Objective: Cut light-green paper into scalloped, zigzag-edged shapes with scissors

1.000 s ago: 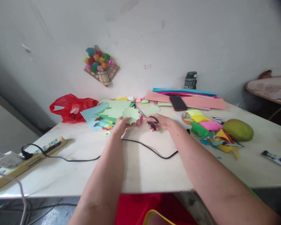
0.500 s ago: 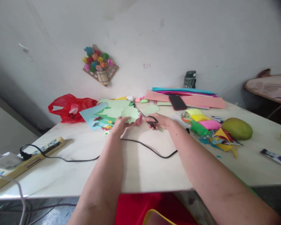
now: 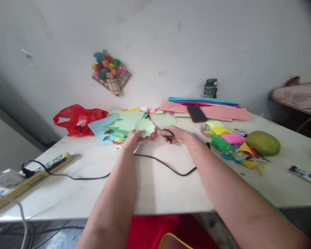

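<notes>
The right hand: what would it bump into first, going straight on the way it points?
Probably the pink piece at the edge of the pale green paper the left hand holds, though depth is unclear.

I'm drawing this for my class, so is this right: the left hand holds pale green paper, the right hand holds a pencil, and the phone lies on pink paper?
Not quite: you mixed up what the right hand holds. The head view shows scissors there. The left hand does hold pale green paper, and the phone does lie on pink paper.
</notes>
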A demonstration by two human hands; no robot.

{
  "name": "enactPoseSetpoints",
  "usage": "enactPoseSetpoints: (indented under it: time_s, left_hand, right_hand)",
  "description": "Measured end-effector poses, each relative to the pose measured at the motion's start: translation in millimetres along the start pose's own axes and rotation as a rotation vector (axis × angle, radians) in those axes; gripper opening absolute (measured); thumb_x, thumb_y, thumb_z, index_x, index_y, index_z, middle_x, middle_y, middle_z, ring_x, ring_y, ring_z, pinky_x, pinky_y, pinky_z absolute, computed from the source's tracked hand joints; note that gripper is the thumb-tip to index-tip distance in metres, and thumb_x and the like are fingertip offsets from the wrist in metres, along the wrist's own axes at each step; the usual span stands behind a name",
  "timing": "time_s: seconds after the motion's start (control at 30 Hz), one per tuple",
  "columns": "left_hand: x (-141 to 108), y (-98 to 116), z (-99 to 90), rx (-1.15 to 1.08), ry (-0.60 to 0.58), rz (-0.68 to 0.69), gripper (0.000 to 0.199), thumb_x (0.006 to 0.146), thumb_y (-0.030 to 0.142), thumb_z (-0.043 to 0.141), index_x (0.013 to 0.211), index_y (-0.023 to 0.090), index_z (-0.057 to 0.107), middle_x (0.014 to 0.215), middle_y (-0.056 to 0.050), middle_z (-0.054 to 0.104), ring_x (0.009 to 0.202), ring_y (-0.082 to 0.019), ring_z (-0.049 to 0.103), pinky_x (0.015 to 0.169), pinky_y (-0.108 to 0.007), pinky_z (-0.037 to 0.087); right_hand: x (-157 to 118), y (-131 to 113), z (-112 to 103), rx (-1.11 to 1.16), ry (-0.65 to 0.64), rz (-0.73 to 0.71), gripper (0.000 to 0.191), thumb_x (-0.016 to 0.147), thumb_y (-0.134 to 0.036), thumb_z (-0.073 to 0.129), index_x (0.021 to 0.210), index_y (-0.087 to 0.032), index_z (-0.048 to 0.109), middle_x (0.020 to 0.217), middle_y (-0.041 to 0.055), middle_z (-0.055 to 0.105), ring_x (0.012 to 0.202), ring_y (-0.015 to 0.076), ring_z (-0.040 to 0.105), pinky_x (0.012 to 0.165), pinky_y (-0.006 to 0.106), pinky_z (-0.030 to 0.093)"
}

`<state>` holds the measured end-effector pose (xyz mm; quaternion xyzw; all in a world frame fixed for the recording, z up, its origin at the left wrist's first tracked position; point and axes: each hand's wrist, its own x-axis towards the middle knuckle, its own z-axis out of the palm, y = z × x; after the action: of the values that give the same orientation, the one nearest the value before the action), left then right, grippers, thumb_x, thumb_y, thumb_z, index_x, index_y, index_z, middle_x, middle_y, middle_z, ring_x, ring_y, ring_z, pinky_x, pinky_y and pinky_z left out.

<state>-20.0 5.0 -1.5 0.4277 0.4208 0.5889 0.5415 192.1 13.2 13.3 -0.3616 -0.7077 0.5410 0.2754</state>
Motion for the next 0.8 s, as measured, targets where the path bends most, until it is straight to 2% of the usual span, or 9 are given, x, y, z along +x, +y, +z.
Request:
enactPoseSetpoints:
  time_s: [0.43, 0.8]
  left_hand:
    - [-2.8, 2.3, 2.9, -0.006, -0.011, 0.021, 0.023, 0.056, 0.013, 0.063, 0.077, 0.008, 0.055, 0.064, -0.004, 0.062, 0.051, -0.014, 0.059, 0.062, -0.037, 0.055]
    - [-0.7, 0.1, -0.5, -0.013, -0.015, 0.024, 0.019, 0.058, 0.012, 0.063, 0.075, 0.008, 0.056, 0.059, -0.003, 0.060, 0.050, -0.015, 0.059, 0.064, -0.039, 0.055]
  right_hand:
    - [0.2, 2.8, 1.2, -0.010, 0.031, -0.049, 0.036, 0.072, -0.050, 0.057, 0.069, -0.015, 0.050, 0.053, -0.0002, 0.053, 0.037, 0.0055, 0.044, 0.031, 0.018, 0.023]
    - [-1.7, -1.6, 1.7, -0.021, 0.039, -0.015, 0.028, 0.071, -0.042, 0.055, 0.067, -0.015, 0.051, 0.050, -0.0014, 0.050, 0.036, 0.0053, 0.040, 0.031, 0.018, 0.021]
